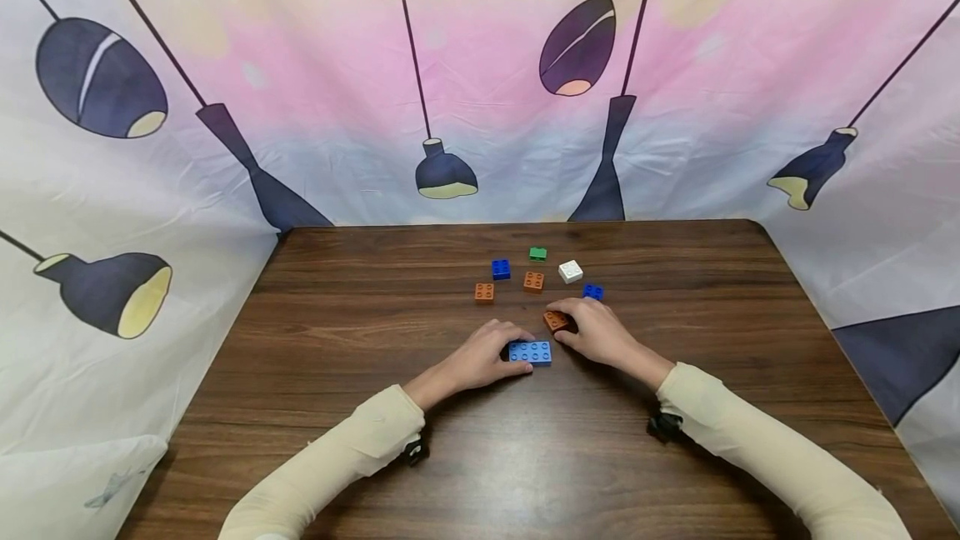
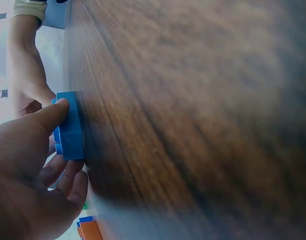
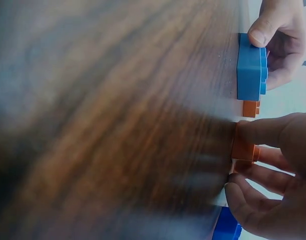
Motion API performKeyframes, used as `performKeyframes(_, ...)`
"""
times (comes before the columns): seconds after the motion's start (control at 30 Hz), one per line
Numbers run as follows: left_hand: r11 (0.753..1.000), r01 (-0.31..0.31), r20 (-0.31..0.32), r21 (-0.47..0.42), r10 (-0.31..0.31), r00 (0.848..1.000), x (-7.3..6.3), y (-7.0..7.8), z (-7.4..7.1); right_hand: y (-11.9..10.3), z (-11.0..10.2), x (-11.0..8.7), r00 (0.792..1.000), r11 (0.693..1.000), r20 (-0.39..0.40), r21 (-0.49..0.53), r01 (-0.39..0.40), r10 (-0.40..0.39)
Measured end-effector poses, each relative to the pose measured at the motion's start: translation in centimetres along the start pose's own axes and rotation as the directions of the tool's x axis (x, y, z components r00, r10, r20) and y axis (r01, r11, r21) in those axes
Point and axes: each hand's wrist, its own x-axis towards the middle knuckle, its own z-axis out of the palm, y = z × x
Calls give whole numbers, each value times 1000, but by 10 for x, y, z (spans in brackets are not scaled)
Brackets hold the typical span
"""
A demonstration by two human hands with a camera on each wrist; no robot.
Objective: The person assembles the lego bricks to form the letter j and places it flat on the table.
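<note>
A long light-blue toy brick (image 1: 530, 353) with two rows of studs lies flat on the table. My left hand (image 1: 487, 356) grips it, thumb on the near side and fingers on the far side, as the left wrist view also shows with the blue brick (image 2: 71, 127). Just beyond and to the right, my right hand (image 1: 597, 332) pinches a square orange brick (image 1: 555, 321) between thumb and fingers. In the right wrist view this orange brick (image 3: 244, 143) sits on the tabletop, apart from the blue one.
Behind the hands stand two more orange bricks (image 1: 484, 292), a dark-blue brick (image 1: 501, 269), a small green brick (image 1: 537, 254) and a white brick (image 1: 571, 272). Another dark-blue brick (image 1: 592, 292) lies right by the right hand's fingers. A printed curtain (image 1: 495, 90) hangs behind the wooden table (image 1: 360, 307).
</note>
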Motion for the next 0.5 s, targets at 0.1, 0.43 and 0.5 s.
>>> performKeyframes(0.1,1000,0,-1,-6,0,1000,0,0,0,0,0,0,1000,1000,-8,-7,7,-7)
performKeyframes(0.43,1000,8,-10,-12,-8,1000,1,-3,-1,-2,-4,0,1000,1000,-24,23,8,-7)
performKeyframes(0.5,1000,8,-12,-14,-8,1000,2,-4,-1,-3,-6,0,999,999,-39,36,6,-4)
